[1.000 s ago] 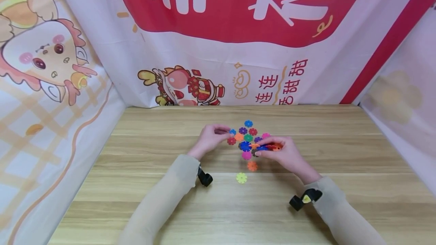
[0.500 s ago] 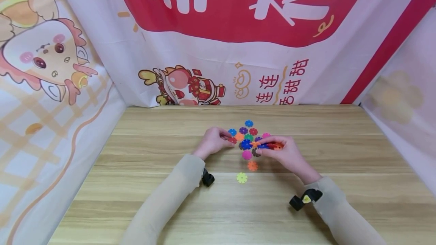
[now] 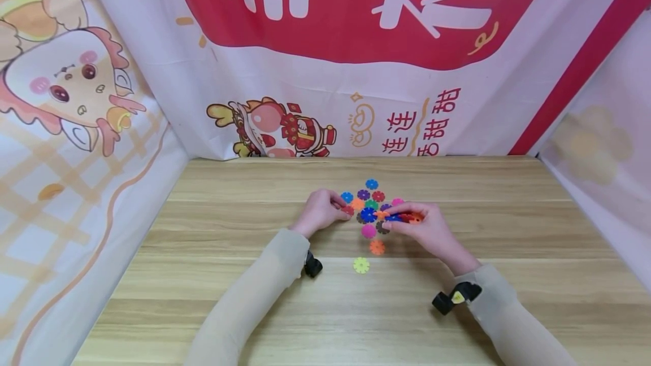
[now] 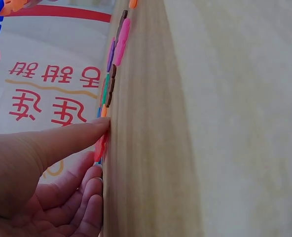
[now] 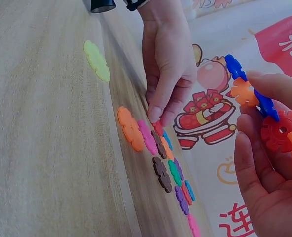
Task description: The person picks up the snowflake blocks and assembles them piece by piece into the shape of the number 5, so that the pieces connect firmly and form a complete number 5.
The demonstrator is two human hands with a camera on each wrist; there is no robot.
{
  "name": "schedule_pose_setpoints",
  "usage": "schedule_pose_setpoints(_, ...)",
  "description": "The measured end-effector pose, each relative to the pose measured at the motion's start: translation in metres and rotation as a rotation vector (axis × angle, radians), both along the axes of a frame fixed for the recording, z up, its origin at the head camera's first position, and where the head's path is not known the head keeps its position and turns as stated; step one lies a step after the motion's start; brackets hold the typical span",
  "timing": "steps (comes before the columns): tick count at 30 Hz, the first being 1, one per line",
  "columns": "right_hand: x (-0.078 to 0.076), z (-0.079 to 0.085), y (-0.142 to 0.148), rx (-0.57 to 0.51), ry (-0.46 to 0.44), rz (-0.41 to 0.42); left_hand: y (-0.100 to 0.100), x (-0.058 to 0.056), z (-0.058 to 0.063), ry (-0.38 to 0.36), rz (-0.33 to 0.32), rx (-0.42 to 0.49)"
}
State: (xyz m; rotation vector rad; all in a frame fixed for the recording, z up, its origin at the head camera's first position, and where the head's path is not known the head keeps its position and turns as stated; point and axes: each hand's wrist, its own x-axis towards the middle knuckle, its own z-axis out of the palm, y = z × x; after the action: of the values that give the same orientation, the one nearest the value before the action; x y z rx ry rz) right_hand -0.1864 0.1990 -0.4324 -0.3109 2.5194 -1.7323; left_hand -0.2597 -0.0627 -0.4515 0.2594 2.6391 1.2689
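Thumb and fingers of the right hand (image 3: 427, 227) grip a chain of linked discs (image 5: 268, 106), held over the loose discs (image 3: 371, 205) just right of the frame's centre. Its long axis runs roughly level across the head view, the free blue end (image 3: 368, 215) pointing left. Near the centre, the left hand (image 3: 321, 209) pinches the rim of a red disc (image 3: 347, 210) at the table (image 3: 381, 315). To lift this disc well, I'd tip it up by its edge, leave some notches uncovered, and keep the chain steady.
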Motion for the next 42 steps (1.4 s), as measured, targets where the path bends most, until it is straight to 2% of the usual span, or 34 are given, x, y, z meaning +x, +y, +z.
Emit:
schedule_pose_setpoints(5, 0.0, -0.001, -0.001, -0.001, 0.015, 0.001, -0.002, 0.001, -0.002, 0.006, -0.009, 0.032)
schedule_pose_setpoints(9, -0.001, -0.003, 0.0, -0.011, 0.033, 0.006, -0.003, 0.005, -0.003, -0.008, -0.02, 0.072)
schedule_pose_setpoints(19, -0.004, -0.007, 0.001, -0.055, 0.013, -0.048, -0.001, 0.037, 0.007, 0.064, -0.094, 0.171)
schedule_pose_setpoints(25, -0.004, -0.009, 0.001, -0.057, 0.014, -0.082, 0.004, 0.051, 0.012, 0.104, -0.1, 0.227)
schedule_pose_setpoints(37, -0.003, -0.009, -0.003, -0.032, 0.002, -0.095, 0.009, 0.055, 0.019, 0.103, -0.082, 0.252)
schedule_pose_setpoints(42, -0.004, -0.009, -0.005, -0.004, 0.016, -0.035, 0.01, 0.055, 0.02, 0.123, -0.086, 0.247)
